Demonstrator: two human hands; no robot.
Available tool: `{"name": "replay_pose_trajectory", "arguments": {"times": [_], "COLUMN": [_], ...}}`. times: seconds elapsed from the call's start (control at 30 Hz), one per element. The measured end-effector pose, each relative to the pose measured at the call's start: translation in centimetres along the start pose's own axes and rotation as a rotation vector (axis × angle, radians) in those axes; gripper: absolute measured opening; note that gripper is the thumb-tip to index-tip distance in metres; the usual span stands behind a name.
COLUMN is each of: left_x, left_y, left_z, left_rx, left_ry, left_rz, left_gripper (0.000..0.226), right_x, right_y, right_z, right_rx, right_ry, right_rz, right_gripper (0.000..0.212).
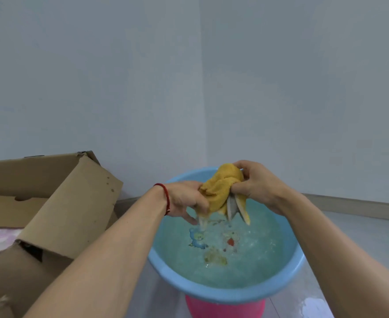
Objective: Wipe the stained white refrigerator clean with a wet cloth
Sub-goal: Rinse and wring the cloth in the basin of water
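Over the basin [223, 292], at its far rim, wringing under way. Largest first: pale wall behind the basin; brown box [58, 203] lying open to the basin's left, its flap leaning toward the rim; blue basin itself, full of cloudy water with cartoon prints showing through the bottom, perched on something pink [225, 309] underneath. Then both forearms reaching in from the near side. Left hand [184, 201], red string [166, 198] at the wrist, clenched round the left end of the cloth [221, 191]; right hand [255, 184] clenched round the upper right end, fingers curled tight into the folds. Yellow cloth bunched and twisted between the two, above the water, grey-edged corners hanging down toward the surface, a thin run of water falling from under the left hand. No refrigerator anywhere near the basin, so wiping not yet begun; probably the rinse-and-wring step. Risks, as judgement: too little twist, and a dripping cloth streaking the fridge and wetting the floor around the basin; a slipped grip, and a splash over the rim onto the box; a heavy lean on the rim, and a tilt off the pink support, given how narrow that looks beneath it.
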State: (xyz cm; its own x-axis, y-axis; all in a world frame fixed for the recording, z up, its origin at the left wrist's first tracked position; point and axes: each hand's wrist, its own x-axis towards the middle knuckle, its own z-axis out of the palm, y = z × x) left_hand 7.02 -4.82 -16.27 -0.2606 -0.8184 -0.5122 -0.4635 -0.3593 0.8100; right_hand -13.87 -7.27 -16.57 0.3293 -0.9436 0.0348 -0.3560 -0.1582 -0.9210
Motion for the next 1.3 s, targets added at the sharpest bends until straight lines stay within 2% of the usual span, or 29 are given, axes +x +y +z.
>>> {"name": "replay_pose_trajectory", "arguments": {"times": [0.1,0.23,0.33,0.47,0.53,0.57,0.63,0.73,0.8,0.9,0.97,1.0,1.07,1.1,1.17,1.27,1.3], "left_x": [0.9,2.4,3.4,4.7,4.9,5.1,5.4,5.6,5.9,6.4,6.6,6.3,5.3,5.0,4.8,3.6,3.3], "left_y": [-0.9,-1.5,-1.1,-1.3,-0.9,-0.5,0.4,1.6,1.1,-1.3,-2.7,-2.7,-1.9,-1.3,-0.8,-0.9,-1.2], "left_z": [0.9,1.9,3.1,3.8,4.1,4.2,4.4,4.8,4.6,4.0,3.7,3.9,4.6,5.0,5.1,3.8,3.4], "left_rx": [0.048,0.037,0.013,0.014,-0.016,0.027,0.377,0.759,0.886,1.077,1.242,1.296,1.323,1.247,0.921,0.478,0.417], "left_ry": [-0.117,-0.058,-0.034,0.109,0.131,0.177,0.313,0.447,0.529,0.599,0.603,0.569,0.427,0.351,0.185,-0.108,-0.140], "left_rz": [0.040,0.180,0.288,0.330,0.325,0.376,0.611,0.889,0.982,1.071,0.996,0.873,0.504,0.340,0.115,-0.023,-0.014], "left_gripper": [0.054,0.072,0.052,0.018,0.019,0.024,0.028,0.019,0.028,0.028,0.025,0.022,0.012,0.007,0.013,0.017,0.020], "right_x": [0.4,0.2,-0.2,-1.2,-1.6,-1.6,-1.8,-2.4,-2.7,-2.9,-2.8,-2.7,-2.1,-1.8,-1.4,-1.2,-1.2], "right_y": [-0.5,-0.8,-1.4,-0.1,1.3,2.1,3.8,4.2,3.8,3.0,3.1,3.2,3.2,3.2,3.5,3.9,4.0], "right_z": [0.3,0.0,0.2,-1.4,-2.9,-3.3,-2.9,-0.9,-1.0,-1.5,-1.1,-0.5,0.8,1.5,2.1,2.0,1.9], "right_rx": [-0.006,-0.023,0.169,0.464,0.556,0.608,0.697,0.856,0.819,0.511,0.179,-0.043,-0.564,-0.787,-0.991,-1.074,-1.063], "right_ry": [0.006,-0.032,-0.092,-0.203,-0.175,-0.107,-0.020,-0.260,-0.380,-0.496,-0.553,-0.560,-0.513,-0.482,-0.401,-0.271,-0.246], "right_rz": [0.046,0.070,0.087,0.202,0.322,0.388,0.525,0.586,0.502,0.415,0.394,0.348,0.169,0.067,-0.081,-0.229,-0.253], "right_gripper": [0.039,0.030,0.024,0.037,0.035,0.034,0.052,0.080,0.077,0.056,0.039,0.030,0.017,0.013,0.012,0.020,0.022]}}
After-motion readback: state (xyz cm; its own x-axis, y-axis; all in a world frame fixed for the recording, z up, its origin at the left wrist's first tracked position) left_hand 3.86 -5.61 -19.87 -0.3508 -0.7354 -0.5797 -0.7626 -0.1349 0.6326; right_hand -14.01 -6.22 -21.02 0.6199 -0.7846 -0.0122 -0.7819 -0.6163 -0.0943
